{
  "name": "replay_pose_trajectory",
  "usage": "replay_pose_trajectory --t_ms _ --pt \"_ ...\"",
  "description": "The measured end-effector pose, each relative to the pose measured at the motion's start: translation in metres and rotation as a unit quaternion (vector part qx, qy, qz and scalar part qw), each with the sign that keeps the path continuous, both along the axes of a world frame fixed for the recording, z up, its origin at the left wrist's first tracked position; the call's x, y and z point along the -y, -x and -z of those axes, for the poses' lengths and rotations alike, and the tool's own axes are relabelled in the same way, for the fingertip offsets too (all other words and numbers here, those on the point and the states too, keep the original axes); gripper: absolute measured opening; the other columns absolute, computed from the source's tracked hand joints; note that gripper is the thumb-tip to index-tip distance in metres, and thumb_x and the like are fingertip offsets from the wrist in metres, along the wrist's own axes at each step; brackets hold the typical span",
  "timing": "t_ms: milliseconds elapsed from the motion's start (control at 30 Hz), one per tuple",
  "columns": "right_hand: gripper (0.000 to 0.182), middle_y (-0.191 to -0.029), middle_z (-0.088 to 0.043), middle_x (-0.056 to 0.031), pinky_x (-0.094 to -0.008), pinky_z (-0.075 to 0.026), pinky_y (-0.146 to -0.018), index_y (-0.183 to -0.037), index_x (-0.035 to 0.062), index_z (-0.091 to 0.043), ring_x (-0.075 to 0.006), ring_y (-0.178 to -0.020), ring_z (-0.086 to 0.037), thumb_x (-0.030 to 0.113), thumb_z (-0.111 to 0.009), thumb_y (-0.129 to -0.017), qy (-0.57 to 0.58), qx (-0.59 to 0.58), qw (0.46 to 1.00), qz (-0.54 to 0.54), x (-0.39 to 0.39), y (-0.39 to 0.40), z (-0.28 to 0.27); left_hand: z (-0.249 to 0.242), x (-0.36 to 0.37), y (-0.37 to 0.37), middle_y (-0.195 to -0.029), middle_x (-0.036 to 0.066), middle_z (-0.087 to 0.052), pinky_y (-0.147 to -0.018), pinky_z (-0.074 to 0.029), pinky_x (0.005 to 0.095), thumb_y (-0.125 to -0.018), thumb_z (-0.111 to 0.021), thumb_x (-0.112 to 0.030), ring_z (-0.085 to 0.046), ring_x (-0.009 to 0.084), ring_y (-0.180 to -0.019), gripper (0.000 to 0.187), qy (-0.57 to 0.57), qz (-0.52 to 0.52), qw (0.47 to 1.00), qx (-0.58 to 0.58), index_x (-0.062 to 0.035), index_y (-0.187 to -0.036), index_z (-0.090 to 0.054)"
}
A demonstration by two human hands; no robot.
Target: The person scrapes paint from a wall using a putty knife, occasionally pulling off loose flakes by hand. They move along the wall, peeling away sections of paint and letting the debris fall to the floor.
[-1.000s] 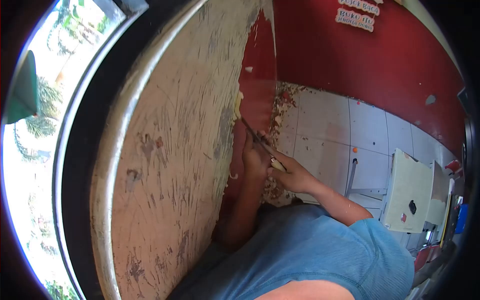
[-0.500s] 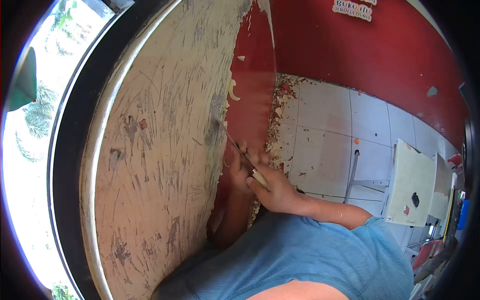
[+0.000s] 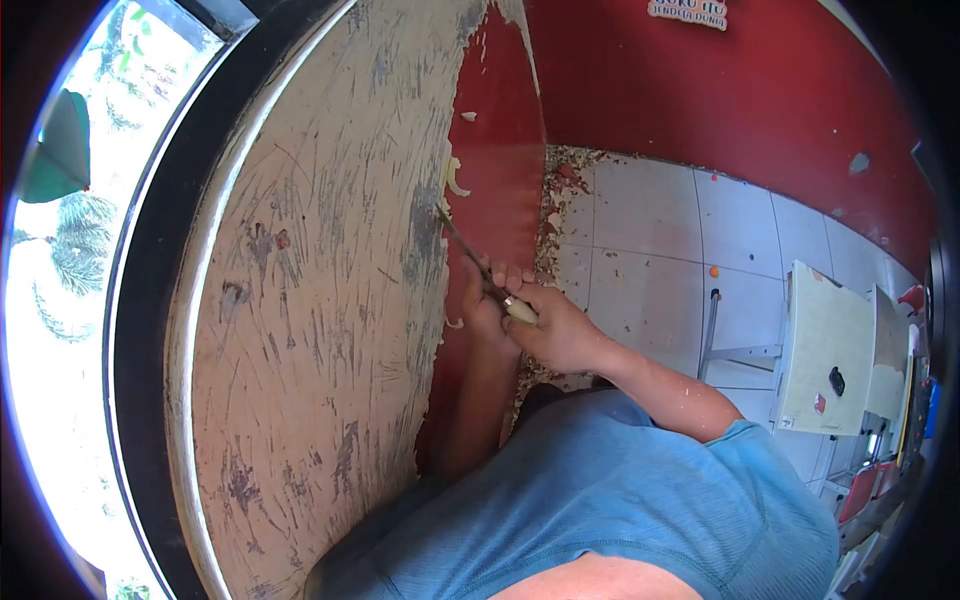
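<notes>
My right hand (image 3: 562,332) is wrapped round the pale handle (image 3: 519,310) of a scraper with a metal collar. My left hand (image 3: 484,308) closes on the scraper farther forward, close to my right hand. The long thin dark blade (image 3: 459,236) points away from me, seen nearly edge-on, and its tip meets the wall at the ragged paint border. Left of that border the wall is stripped to a scratched beige surface (image 3: 320,300); right of it red paint (image 3: 500,180) remains. A curled paint flake (image 3: 456,178) hangs near the tip.
Paint chips (image 3: 556,190) litter the tiled floor (image 3: 645,290) along the wall's foot. A red wall (image 3: 720,100) with a lettered sign (image 3: 688,12) stands ahead. At right is a pale tabletop (image 3: 825,350) with a small black object (image 3: 837,381). A dark window frame (image 3: 150,300) runs down the left.
The scraper's tip has moved slightly up along the paint border, and both hands have shifted with it. The camera view has tilted a little.
</notes>
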State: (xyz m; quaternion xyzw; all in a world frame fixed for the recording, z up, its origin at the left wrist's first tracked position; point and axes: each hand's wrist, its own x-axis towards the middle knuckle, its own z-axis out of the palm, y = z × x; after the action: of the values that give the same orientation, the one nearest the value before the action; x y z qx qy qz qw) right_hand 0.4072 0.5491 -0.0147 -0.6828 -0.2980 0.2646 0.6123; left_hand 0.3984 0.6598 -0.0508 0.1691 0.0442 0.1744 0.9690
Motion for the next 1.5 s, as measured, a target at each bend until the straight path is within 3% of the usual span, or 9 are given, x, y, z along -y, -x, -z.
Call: replay_pose_trajectory --t_ms 167,500,600,733,800,1000,1100,1200,1500 --pt "0.024 -0.079 -0.058 -0.0177 -0.0344 -0.046 -0.069 -0.100 -0.0045 -0.056 -0.0223 -0.076 -0.059 0.005 -0.054 -0.078 -0.017 0.070 0.997 0.008 -0.016 -0.010 0.010 0.013 -0.018 -0.008 -0.063 -0.002 -0.045 -0.068 -0.044 0.0336 -0.097 -0.043 -0.034 -0.046 0.0123 -0.058 0.026 -0.016 -0.010 0.999 0.035 -0.0121 -0.086 -0.051" --pt "0.025 -0.075 -0.055 -0.0107 -0.0289 -0.044 -0.066 -0.101 -0.0039 -0.056 -0.0135 -0.071 -0.052 0.003 -0.053 -0.077 -0.016 0.108 0.994 0.019 -0.017 -0.023 0.005 0.009 -0.023 -0.019 -0.062 -0.002 -0.043 -0.067 -0.044 0.0334 -0.097 -0.043 -0.033 -0.044 0.0116 -0.057 0.025 -0.028 -0.009 0.998 0.050 -0.0123 -0.086 -0.050" --pt "0.027 -0.076 -0.055 -0.0114 -0.0303 -0.044 -0.068 -0.102 -0.0034 -0.056 -0.0147 -0.072 -0.053 0.003 -0.054 -0.076 -0.003 0.005 0.999 0.032 -0.007 -0.020 0.001 0.002 -0.007 -0.020 -0.062 -0.002 -0.043 -0.068 -0.043 0.0336 -0.097 -0.044 -0.032 -0.044 0.0122 -0.057 0.023 -0.014 -0.003 1.000 -0.014 -0.0122 -0.086 -0.049" --pt "0.035 -0.115 -0.054 -0.0222 -0.0316 -0.037 -0.096 -0.109 -0.0087 -0.055 -0.0261 -0.114 -0.050 -0.003 -0.049 -0.075 -0.001 0.111 0.993 -0.032 -0.018 -0.030 -0.001 0.006 -0.021 -0.021 -0.063 -0.001 -0.043 -0.067 -0.043 0.0343 -0.096 -0.044 -0.033 -0.043 0.0129 -0.057 0.023 -0.024 -0.001 0.998 0.053 -0.0123 -0.086 -0.049" --pt "0.037 -0.101 -0.056 -0.0148 -0.0296 -0.041 -0.084 -0.112 -0.0074 -0.054 -0.0186 -0.095 -0.051 -0.001 -0.051 -0.075 -0.044 0.071 0.996 0.017 -0.024 -0.040 -0.002 -0.001 -0.032 -0.048 -0.062 -0.001 -0.043 -0.066 -0.043 0.0347 -0.097 -0.044 -0.033 -0.043 0.0131 -0.057 0.024 -0.025 -0.018 0.999 0.017 -0.0123 -0.086 -0.049" --pt "0.044 -0.107 -0.057 -0.0143 -0.0245 -0.038 -0.090 -0.121 -0.0067 -0.049 -0.0140 -0.104 -0.049 0.000 -0.049 -0.077 -0.029 0.083 0.996 0.026 -0.015 -0.030 -0.011 0.002 -0.020 -0.031 -0.064 0.000 -0.042 -0.067 -0.044 0.0355 -0.096 -0.045 -0.037 -0.044 0.0154 -0.058 0.029 -0.018 0.008 1.000 0.014 -0.0111 -0.085 -0.046" --pt "0.041 -0.122 -0.053 -0.0184 -0.0271 -0.031 -0.102 -0.116 -0.0103 -0.052 -0.0264 -0.123 -0.044 -0.004 -0.047 -0.076 -0.092 0.048 0.995 0.004 -0.033 -0.059 -0.009 -0.007 -0.036 -0.064 -0.064 0.000 -0.043 -0.066 -0.044 0.0357 -0.096 -0.045 -0.038 -0.045 0.0155 -0.058 0.029 -0.008 -0.007 1.000 0.024 -0.0113 -0.085 -0.045" --pt "0.045 -0.128 -0.051 -0.0176 -0.0270 -0.032 -0.102 -0.120 -0.0111 -0.049 -0.0241 -0.123 -0.045 -0.002 -0.050 -0.076 -0.038 0.043 0.998 0.009 -0.010 -0.050 -0.021 -0.017 -0.009 -0.062 -0.063 0.000 -0.042 -0.066 -0.045 0.0361 -0.096 -0.045 -0.039 -0.045 0.0159 -0.059 0.030 -0.052 -0.031 0.995 -0.077 -0.0110 -0.084 -0.045" --pt "0.051 -0.132 -0.047 -0.0187 -0.0266 -0.027 -0.105 -0.125 -0.0109 -0.046 -0.0235 -0.129 -0.039 -0.001 -0.053 -0.075 -0.062 0.100 0.992 0.034 -0.025 -0.074 -0.011 -0.026 -0.014 -0.080 -0.065 0.001 -0.044 -0.068 -0.046 0.0377 -0.095 -0.046 -0.035 -0.046 0.0169 -0.059 0.027 -0.066 -0.013 0.997 -0.043 -0.0114 -0.083 -0.047"
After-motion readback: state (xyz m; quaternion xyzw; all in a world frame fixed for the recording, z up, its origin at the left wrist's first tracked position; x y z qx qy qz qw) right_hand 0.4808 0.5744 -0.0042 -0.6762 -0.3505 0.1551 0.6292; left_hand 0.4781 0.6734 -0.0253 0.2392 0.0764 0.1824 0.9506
